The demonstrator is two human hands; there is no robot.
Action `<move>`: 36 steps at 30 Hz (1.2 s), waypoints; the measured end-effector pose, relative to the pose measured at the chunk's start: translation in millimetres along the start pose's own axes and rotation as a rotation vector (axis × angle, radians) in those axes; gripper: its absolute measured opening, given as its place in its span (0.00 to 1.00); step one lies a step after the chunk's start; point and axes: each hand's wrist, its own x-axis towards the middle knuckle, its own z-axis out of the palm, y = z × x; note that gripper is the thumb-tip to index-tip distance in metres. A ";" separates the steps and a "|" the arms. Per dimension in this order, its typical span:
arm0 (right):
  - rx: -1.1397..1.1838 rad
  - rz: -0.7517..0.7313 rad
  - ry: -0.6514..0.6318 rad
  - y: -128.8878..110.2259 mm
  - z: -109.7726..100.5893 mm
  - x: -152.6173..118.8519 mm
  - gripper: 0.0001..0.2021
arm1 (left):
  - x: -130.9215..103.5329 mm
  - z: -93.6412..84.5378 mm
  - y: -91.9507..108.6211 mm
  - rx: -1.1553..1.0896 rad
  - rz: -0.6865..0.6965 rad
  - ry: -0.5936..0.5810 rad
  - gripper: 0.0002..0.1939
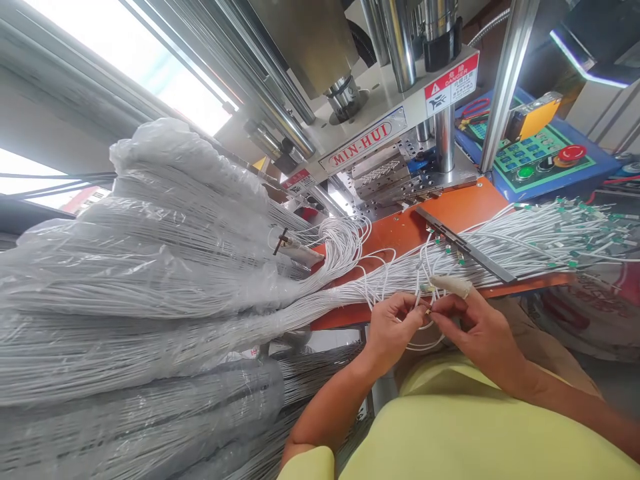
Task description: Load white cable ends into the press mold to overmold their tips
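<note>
My left hand (pixel 393 330) is closed in a pinch on a white cable (pixel 417 291) in front of the orange table edge. Close against it, my right hand (pixel 475 323) pinches at the same small cable end, its forefinger in a pale finger cot (pixel 451 285). The tiny end between the fingertips is partly hidden. Just beyond the hands, a dark metal bar (pixel 465 245) lies across the cables, with several green-and-metal connectors along it. A thick bundle of white cables (pixel 345 293) runs past the hands to a pile of connector ends (pixel 575 233) at the right.
A MIN-HUI press (pixel 363 140) with a metal mould (pixel 377 173) stands behind the orange table (pixel 390 230). At the right sits a blue control box (pixel 545 160) with a red stop button (pixel 571 155). Plastic-wrapped cable bundles (pixel 150 253) fill the left side.
</note>
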 end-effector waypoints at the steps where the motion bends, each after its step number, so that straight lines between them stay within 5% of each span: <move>1: 0.010 0.005 0.001 -0.7 0.0 0.2 0.23 | -0.4 -0.1 -0.2 -0.023 -0.005 -0.021 0.14; 7: 0.132 0.103 0.007 -6.2 -1.8 4.0 0.24 | 0.0 -4.4 -2.3 -0.101 -0.010 -0.129 0.17; 15: 0.148 0.033 0.038 0.1 -6.5 2.8 0.21 | -1.2 -4.0 -5.7 -0.062 0.073 -0.034 0.13; 24: 0.292 0.085 -0.023 -13.7 -10.7 1.0 0.17 | -6.7 -4.2 2.0 0.247 0.582 0.071 0.03; 27: 0.348 0.117 -0.012 -15.0 -11.9 0.0 0.18 | -9.3 -5.4 3.0 0.397 0.774 0.056 0.07; 36: 0.381 0.135 -0.059 -12.4 -13.8 0.3 0.20 | -13.9 -8.4 -6.0 0.556 0.952 0.075 0.11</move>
